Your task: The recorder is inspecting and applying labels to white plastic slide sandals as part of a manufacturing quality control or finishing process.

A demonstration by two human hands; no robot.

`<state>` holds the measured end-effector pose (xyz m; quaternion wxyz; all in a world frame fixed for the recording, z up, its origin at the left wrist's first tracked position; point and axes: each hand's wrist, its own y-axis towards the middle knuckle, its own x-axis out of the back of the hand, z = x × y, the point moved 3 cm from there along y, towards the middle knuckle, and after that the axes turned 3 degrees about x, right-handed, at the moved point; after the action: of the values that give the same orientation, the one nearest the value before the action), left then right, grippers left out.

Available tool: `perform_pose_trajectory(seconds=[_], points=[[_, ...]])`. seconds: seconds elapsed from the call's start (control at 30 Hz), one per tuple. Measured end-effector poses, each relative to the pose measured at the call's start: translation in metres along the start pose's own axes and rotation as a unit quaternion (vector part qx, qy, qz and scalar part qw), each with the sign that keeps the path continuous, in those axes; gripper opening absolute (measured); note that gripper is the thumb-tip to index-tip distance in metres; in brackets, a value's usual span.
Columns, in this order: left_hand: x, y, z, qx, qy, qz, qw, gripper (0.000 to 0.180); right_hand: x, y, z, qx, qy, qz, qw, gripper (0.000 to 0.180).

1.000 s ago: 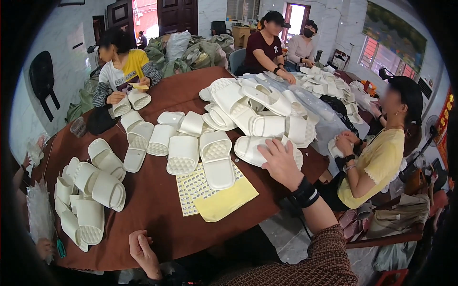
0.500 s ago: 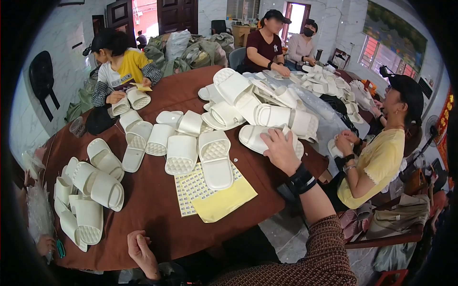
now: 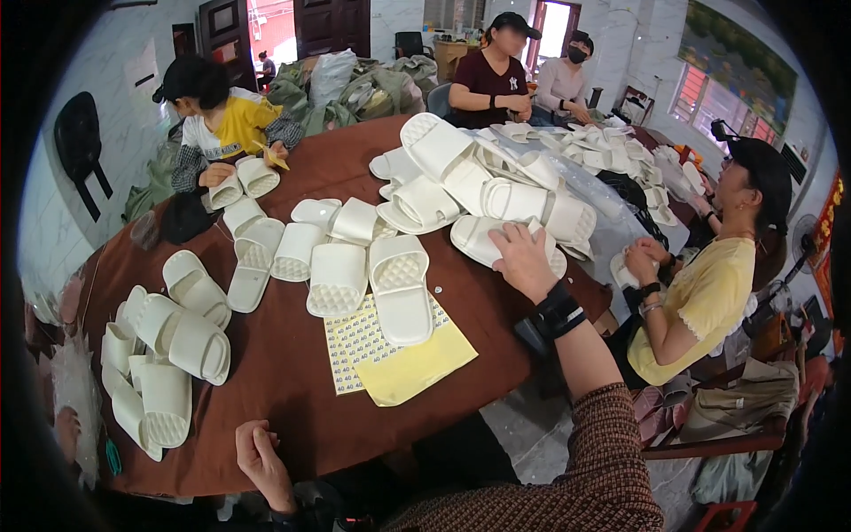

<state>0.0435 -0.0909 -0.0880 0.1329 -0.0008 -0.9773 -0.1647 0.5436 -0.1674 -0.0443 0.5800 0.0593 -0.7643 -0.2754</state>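
Note:
My right hand [image 3: 523, 262] lies over a white slipper [image 3: 477, 239] at the right of the pile, its fingers gripping the slipper's upper. My left hand [image 3: 263, 465] is curled closed by the table's near edge, with nothing showing in it. Between my hands, a single white slipper [image 3: 402, 306] rests sole down, toe end away from me, on a yellow sheet [image 3: 425, 372]. Under that sheet lies a sheet of small printed stickers [image 3: 344, 359]. Another white slipper [image 3: 337, 279] stands just left of it, touching the sticker sheet's far edge.
More white slippers [image 3: 168, 346] are stacked at the left of the brown-covered table [image 3: 275, 390]. A large slipper heap [image 3: 443, 146] fills the far middle. One person [image 3: 235, 124] sits at the far left, another [image 3: 696, 301] at the right, and two at the back. Green scissors handles [image 3: 113, 458] lie near left.
The view has shifted slightly. My right hand stays on the slipper and my left hand remains curled. At the back, the person in dark red has drawn their hands together, off the slippers.

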Motion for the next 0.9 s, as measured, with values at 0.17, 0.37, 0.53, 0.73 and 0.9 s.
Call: perform_pose_trajectory(seconds=[0.17, 0.37, 0.53, 0.73, 0.9], points=[[0.0, 0.0, 0.003, 0.009, -0.006, 0.001, 1.0, 0.017, -0.008, 0.004, -0.006, -0.017, -0.005, -0.001, 1.0, 0.054], [0.001, 0.0, 0.002, -0.011, -0.015, 0.002, 1.0, 0.015, -0.007, 0.006, -0.009, -0.012, 0.006, 0.0, 1.0, 0.052], [0.001, 0.001, 0.0, -0.027, -0.026, 0.0, 0.999, 0.015, 0.005, 0.001, -0.006, 0.018, -0.014, -0.013, 1.0, 0.048], [0.0, 0.001, -0.004, -0.014, -0.043, -0.012, 0.999, 0.012, 0.019, -0.006, 0.011, 0.03, 0.015, -0.003, 0.999, 0.046], [0.001, 0.001, -0.003, -0.037, -0.008, -0.027, 0.999, 0.011, 0.06, 0.001, 0.048, 0.083, 0.172, -0.029, 0.981, 0.034]])
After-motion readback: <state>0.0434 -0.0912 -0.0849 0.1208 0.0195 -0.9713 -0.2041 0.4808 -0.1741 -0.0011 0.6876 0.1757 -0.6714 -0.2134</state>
